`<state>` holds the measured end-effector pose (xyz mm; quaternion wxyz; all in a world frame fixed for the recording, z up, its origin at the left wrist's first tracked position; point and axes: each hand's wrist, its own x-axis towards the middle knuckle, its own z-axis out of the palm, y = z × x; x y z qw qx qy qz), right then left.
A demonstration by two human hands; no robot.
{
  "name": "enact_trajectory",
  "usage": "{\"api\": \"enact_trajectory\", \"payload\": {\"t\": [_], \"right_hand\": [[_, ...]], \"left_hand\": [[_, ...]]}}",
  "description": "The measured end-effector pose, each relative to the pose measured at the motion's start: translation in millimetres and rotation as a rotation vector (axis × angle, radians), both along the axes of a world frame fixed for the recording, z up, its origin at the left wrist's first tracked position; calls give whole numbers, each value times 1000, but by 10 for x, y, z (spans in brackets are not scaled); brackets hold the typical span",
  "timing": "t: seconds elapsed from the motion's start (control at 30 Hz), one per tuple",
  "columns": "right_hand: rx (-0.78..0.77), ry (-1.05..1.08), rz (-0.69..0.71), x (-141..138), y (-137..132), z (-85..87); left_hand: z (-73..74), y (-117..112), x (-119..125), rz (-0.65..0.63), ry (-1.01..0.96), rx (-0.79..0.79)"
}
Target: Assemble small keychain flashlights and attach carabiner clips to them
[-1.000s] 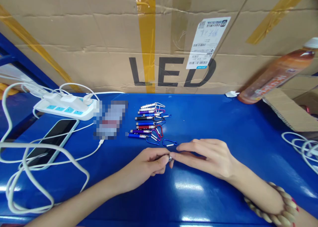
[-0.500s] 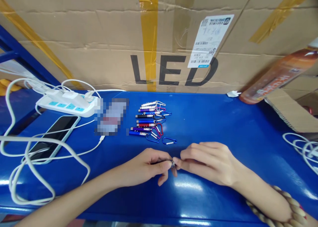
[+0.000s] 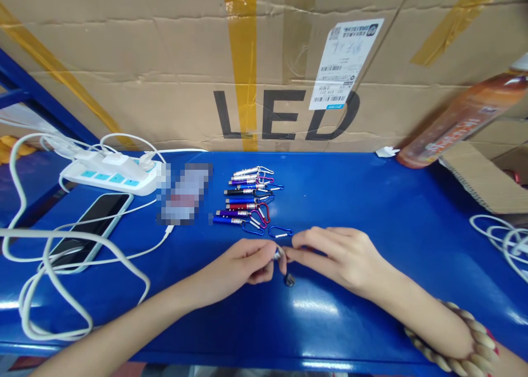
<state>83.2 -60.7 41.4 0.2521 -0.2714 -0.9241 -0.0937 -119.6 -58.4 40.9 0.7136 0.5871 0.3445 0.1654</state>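
Note:
My left hand [image 3: 245, 259] is closed around a small slim tube [image 3: 277, 253]. Only its silvery end shows past the thumb; the rest is hidden in the fingers. Just to the right, my right hand [image 3: 340, 256] has its fingers stretched toward that end, with nothing visible in them. Below the fingertips is a small dark piece [image 3: 289, 280], blurred, and I cannot tell whether it touches the table. Beyond the hands lies a loose blue carabiner [image 3: 280, 232]. Several small penlights with carabiner clips, among them a red one [image 3: 241, 206], lie in a row behind it.
On the blue table [image 3: 350, 195], a white power strip [image 3: 142, 184], a phone [image 3: 93, 226], a blurred-out device [image 3: 185, 193] and white cables [image 3: 53, 300] occupy the left. A large cardboard box [image 3: 173, 64] stands behind. An orange bottle [image 3: 457, 124] leans at the right, near coiled cable [image 3: 503, 245].
The small dark piece now shows below the fingers. My left hand has rolled around the tube, and my right fingertips have drawn slightly away from it. The view has shifted a little.

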Motion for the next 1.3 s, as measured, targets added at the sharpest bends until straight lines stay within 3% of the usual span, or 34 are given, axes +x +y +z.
{"api": "enact_trajectory", "payload": {"t": [0.1, 0.2, 0.33, 0.53, 0.67, 0.8, 0.93, 1.1, 1.3], "right_hand": [[-15, -29, -73, 34, 59, -61], [-114, -28, -44, 56, 92, -83], [-374, -51, 87, 36, 56, -26], [-688, -117, 130, 7, -1, 34], [-708, -95, 147, 11, 18, -8], [-609, -43, 64, 4, 40, -66], [-545, 126, -90, 2, 66, -92], [-692, 510, -211, -12, 94, -35], [-953, 790, -99, -68, 67, -16]], "left_hand": [[-45, 32, 10, 162, 104, 84], [-86, 40, 7, 250, 156, 142], [-92, 4, 13, 306, 185, 269], [-52, -73, 46, 312, 222, 362], [-43, -99, 53, 313, 233, 365], [-34, -97, 59, 338, 284, 392], [-44, -95, 55, 322, 315, 482], [-75, -110, 33, 273, 311, 572], [-110, -118, 35, 249, 292, 544]]}}
